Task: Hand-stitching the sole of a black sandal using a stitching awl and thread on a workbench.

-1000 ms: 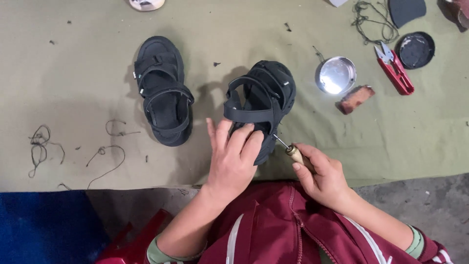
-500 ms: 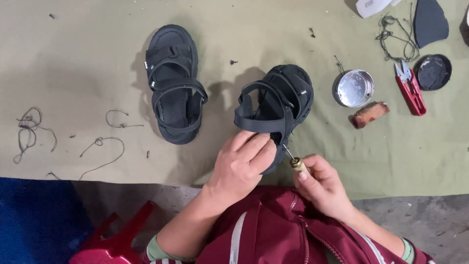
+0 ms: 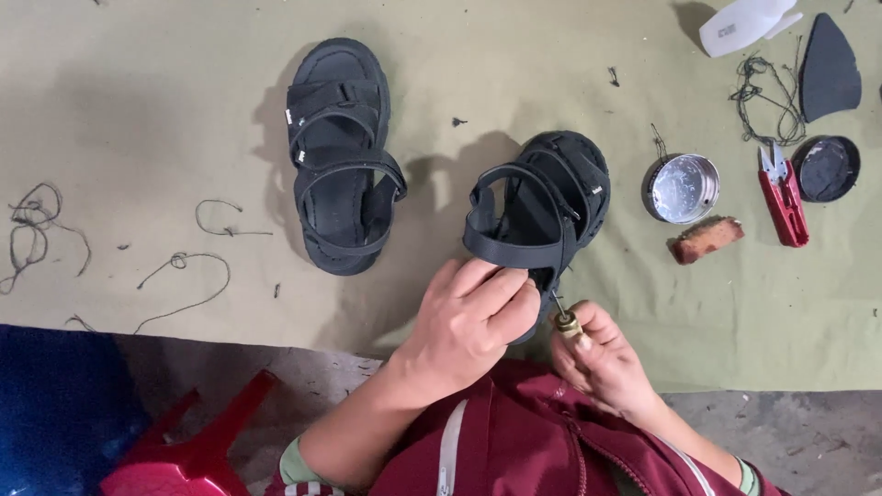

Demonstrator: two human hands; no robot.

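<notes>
Hands (image 3: 528, 335) on sandal (image 3: 537, 216) (awl (image 3: 563, 317) too)

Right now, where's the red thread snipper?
In the head view, the red thread snipper lies on the olive cloth at far right, between the open round tin and the black lid, just above-right of the small brown block.

An olive-green cloth (image 3: 138, 110) is spread over the ground. On it are laid a black sandal (image 3: 340, 156) at upper centre, thread scraps (image 3: 37, 230) at left, and an open tin (image 3: 682, 188), a brown block (image 3: 705, 240), red snips (image 3: 783, 197) and a black lid (image 3: 826, 168) at upper right.
</notes>
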